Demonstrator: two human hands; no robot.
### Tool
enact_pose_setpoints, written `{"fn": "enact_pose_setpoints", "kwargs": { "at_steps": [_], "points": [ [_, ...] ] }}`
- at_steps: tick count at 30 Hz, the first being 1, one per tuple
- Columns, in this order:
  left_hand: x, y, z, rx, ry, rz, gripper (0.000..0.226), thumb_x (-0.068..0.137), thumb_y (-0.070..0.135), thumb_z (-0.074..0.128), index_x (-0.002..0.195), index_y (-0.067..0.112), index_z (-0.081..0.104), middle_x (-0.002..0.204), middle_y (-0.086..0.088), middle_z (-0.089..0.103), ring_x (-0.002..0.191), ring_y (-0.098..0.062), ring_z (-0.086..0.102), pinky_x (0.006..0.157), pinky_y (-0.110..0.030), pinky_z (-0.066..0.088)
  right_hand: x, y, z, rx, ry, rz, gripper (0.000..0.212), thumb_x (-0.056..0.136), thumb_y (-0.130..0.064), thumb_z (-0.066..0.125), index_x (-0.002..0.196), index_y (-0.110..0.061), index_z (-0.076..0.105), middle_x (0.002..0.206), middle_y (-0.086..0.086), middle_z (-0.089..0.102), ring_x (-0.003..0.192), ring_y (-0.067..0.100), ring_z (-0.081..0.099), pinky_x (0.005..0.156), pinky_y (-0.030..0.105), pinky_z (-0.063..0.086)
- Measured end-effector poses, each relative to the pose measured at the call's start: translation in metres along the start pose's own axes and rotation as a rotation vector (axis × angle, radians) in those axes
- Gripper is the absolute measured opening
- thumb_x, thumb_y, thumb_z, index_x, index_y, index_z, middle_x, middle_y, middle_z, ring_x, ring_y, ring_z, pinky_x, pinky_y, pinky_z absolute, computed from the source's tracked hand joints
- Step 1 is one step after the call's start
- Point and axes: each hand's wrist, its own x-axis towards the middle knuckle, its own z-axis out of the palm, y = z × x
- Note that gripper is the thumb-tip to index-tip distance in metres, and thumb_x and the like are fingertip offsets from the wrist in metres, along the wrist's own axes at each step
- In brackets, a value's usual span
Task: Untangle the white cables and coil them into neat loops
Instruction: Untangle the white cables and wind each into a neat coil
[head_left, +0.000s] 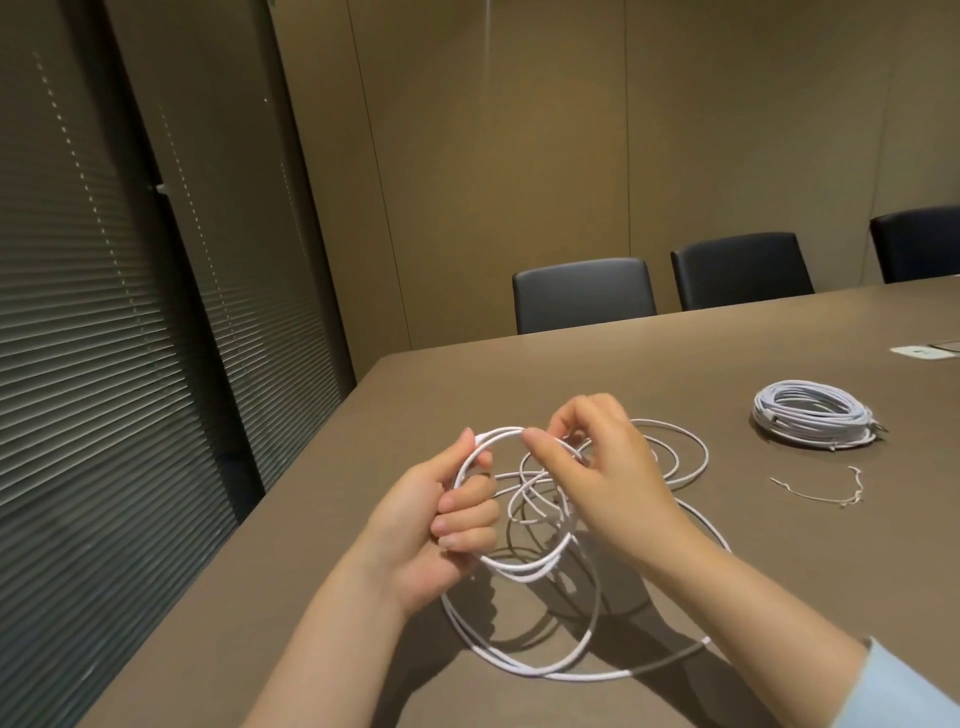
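Left grip (447, 514) clasping a loop of white cable (519, 569), right grip (597, 467) pinching its top strand, loose loops trailing toward the tabletop's (779, 561) near edge, finished coil (813, 413) lying toward the right edge.

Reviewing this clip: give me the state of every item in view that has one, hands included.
Left hand: fingers curled round a few cable loops.
Right hand: pinches the top of the loop.
Loose white cable: partly looped, the rest sprawled on the table.
Coiled cable bundle: neatly wound, lying flat.
Thin tie: undone, lying loose.
Chairs: unoccupied, pushed in.
Blinds: closed.
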Motion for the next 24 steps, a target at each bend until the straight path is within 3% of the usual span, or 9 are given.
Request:
{"fn": "enact_pose_setpoints", "kwargs": {
  "at_steps": [2,4,5,7,10,16,20,22,24],
  "points": [
    [0.0,0.001,-0.001,-0.057,-0.043,-0.044,0.033,0.091,0.031,0.049,0.068,0.008,0.056,0.04,0.006,0.023,0.036,-0.003,0.007,0.032,-0.013,0.009,0.001,-0.003,0.0,0.228,-0.12,0.2,0.023,0.092,-0.037,0.06,0.083,-0.019,0.049,0.095,0.003,0.061,0.083,0.01,0.061,0.071,0.02,0.045],
    [0.0,0.003,-0.002,-0.087,-0.061,-0.058,0.033,0.091,0.03,0.048,0.068,0.007,0.056,0.039,0.006,0.023,0.036,-0.003,0.007,0.032,-0.014,0.009,0.001,-0.006,-0.001,0.549,-0.263,0.413,0.021,0.095,-0.033,0.057,0.095,-0.015,0.045,0.085,0.007,0.066,0.067,0.02,0.066,0.059,0.029,0.049],
    [0.001,0.003,-0.003,-0.084,-0.058,-0.057,0.034,0.091,0.03,0.048,0.069,0.006,0.056,0.04,0.006,0.023,0.034,-0.003,0.009,0.032,-0.014,0.01,0.002,-0.006,-0.001,0.628,-0.306,0.466,0.021,0.096,-0.03,0.055,0.103,-0.013,0.045,0.077,0.005,0.065,0.053,0.02,0.061,0.049,0.028,0.045],
    [0.003,0.001,-0.004,-0.036,-0.033,-0.048,0.037,0.093,0.031,0.048,0.07,0.004,0.058,0.043,0.005,0.022,0.031,-0.003,0.016,0.031,-0.015,0.013,0.004,-0.005,-0.003,0.69,-0.317,0.502,0.021,0.098,-0.024,0.053,0.113,-0.011,0.048,0.063,0.002,0.056,0.039,0.014,0.044,0.04,0.022,0.031],
    [0.008,-0.006,-0.005,0.106,0.058,0.011,0.038,0.098,0.032,0.046,0.077,0.003,0.059,0.049,0.004,0.021,0.034,-0.004,0.021,0.033,-0.016,0.019,0.009,-0.002,-0.005,0.804,-0.289,0.53,0.021,0.099,-0.011,0.05,0.117,-0.004,0.058,0.059,0.001,0.042,0.039,0.01,0.03,0.037,0.018,0.024],
    [0.008,-0.011,-0.002,0.163,0.137,0.024,0.03,0.098,0.032,0.049,0.08,0.009,0.056,0.055,0.004,0.028,0.038,-0.007,0.027,0.057,-0.031,0.054,0.01,-0.001,-0.007,0.808,-0.336,0.558,0.028,0.095,0.003,0.042,0.112,-0.001,0.065,0.061,0.003,0.043,0.038,0.008,0.029,0.035,0.018,0.026],
    [0.006,-0.014,0.0,0.219,0.103,-0.031,0.03,0.099,0.035,0.046,0.094,0.01,0.06,0.06,0.001,0.035,0.046,-0.01,0.033,0.072,-0.042,0.056,0.011,0.002,-0.005,0.798,-0.251,0.537,0.028,0.094,0.004,0.041,0.108,0.0,0.065,0.06,0.002,0.04,0.037,0.008,0.025,0.034,0.015,0.022],
    [0.006,-0.016,0.001,0.16,0.067,-0.044,0.032,0.099,0.037,0.045,0.099,0.01,0.063,0.055,0.001,0.032,0.044,-0.01,0.031,0.058,-0.033,0.053,0.012,0.005,-0.004,0.802,-0.211,0.512,0.027,0.095,0.003,0.044,0.109,-0.004,0.065,0.061,0.002,0.042,0.036,0.007,0.026,0.034,0.015,0.023],
    [0.008,-0.016,0.001,0.061,0.021,-0.034,0.031,0.098,0.036,0.046,0.098,0.01,0.062,0.051,0.004,0.023,0.039,-0.007,0.021,0.038,-0.02,0.033,0.011,0.007,-0.003,0.824,-0.201,0.48,0.023,0.096,-0.002,0.049,0.113,-0.008,0.064,0.065,0.003,0.049,0.038,0.009,0.033,0.035,0.018,0.029]
  ]
}}
